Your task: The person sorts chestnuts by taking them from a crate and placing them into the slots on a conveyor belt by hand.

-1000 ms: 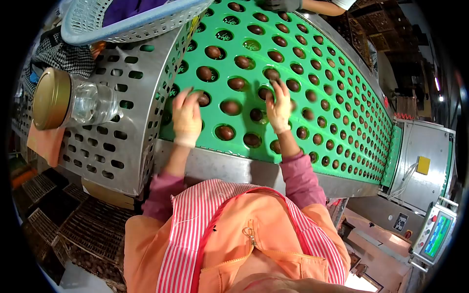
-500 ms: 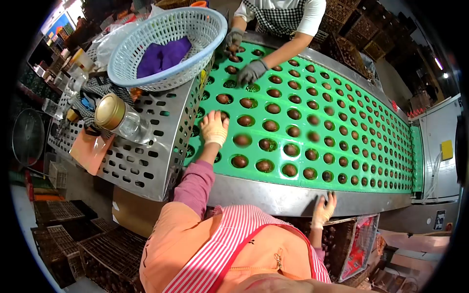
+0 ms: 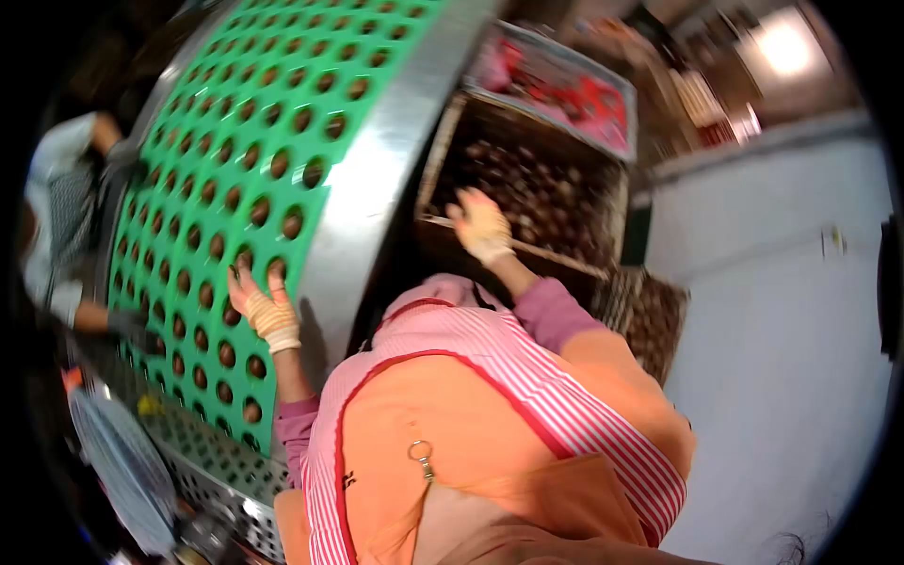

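My left hand (image 3: 264,306) is over the near edge of the green holed sheet (image 3: 315,202), fingers stretched out and apart among dark brown egg-shaped things that sit in its holes. One such egg (image 3: 293,223) lies in a hole just above my fingers. My right hand (image 3: 482,226) reaches over the rim of a crate (image 3: 433,169), fingers extended and holding nothing visible. Inside the crate lies a heap of the same brown eggs (image 3: 556,202). Both hands have pale wrappings around the palm and wrist.
A metal rim (image 3: 367,179) borders the green sheet. Behind the crate is a box with red lining (image 3: 603,108); another filled crate (image 3: 654,320) stands beside it. A co-worker's gloved hand (image 3: 137,330) is across the sheet. A pale blue basket (image 3: 118,461) is at lower left.
My view has swung right toward the crates. My right hand has moved from the table's metal edge to the crate, and my left hand has shifted along the green sheet.
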Demonstrator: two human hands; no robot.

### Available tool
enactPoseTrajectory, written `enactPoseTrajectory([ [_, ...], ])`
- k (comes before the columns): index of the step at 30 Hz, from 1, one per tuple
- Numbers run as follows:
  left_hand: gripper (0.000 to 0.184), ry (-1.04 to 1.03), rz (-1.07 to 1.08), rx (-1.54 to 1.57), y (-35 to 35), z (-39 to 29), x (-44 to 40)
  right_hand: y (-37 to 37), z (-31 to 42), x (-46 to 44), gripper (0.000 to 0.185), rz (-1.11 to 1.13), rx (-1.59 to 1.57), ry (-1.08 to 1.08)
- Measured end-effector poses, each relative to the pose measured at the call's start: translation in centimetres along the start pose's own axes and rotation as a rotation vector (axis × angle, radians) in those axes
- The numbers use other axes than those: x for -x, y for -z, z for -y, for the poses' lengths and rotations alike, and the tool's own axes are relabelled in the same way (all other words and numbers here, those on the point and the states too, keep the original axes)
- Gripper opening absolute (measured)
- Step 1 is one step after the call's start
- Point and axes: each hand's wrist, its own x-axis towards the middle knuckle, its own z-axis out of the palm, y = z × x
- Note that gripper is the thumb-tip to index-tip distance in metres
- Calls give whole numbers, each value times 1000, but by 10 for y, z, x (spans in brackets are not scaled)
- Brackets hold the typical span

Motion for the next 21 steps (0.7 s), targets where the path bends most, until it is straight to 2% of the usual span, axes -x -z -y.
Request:
enactPoseTrajectory([
  [1, 57, -57, 67, 204, -5, -44, -6, -12, -9, 1, 49, -55, 23, -20],
  [3, 57, -267, 158, 61, -30, -78, -2, -12, -19, 1, 56, 0, -91, -29],
  [5, 57, -262, 240, 94, -50, -91, 13, 1, -22, 1, 57, 63, -166, -29],
  [7, 56, -288, 326, -93, -57, -96, 27, 15, -46, -2, 62, 31, -95, -44],
  [8, 55, -331, 292, -43, -60, -96, 26, 25, -66, -4, 63, 6, -5, -128],
  [11, 54, -240, 315, -54, -66, -93, 29, 73, -124, -10, 64, 1, 214, -456],
  [13, 53, -237, 308, -68, -64, -99, 29, 93, -172, -16, 64, 0, 171, -695],
  [15, 53, -242, 293, -66, -65, -97, 30, 93, -219, -25, 66, 64, -8, -895],
  [17, 51, -247, 293, -67, -66, -95, 31, 77, -251, -33, 70, 84, -99, -1018],
  [18, 51, -251, 288, -64, -67, -94, 31, 76, -245, -37, 72, 90, -83, -1067],
  [21, 49, -266, 273, -72, -67, -93, 32, 87, -229, -33, 74, 136, -7, -1037],
])
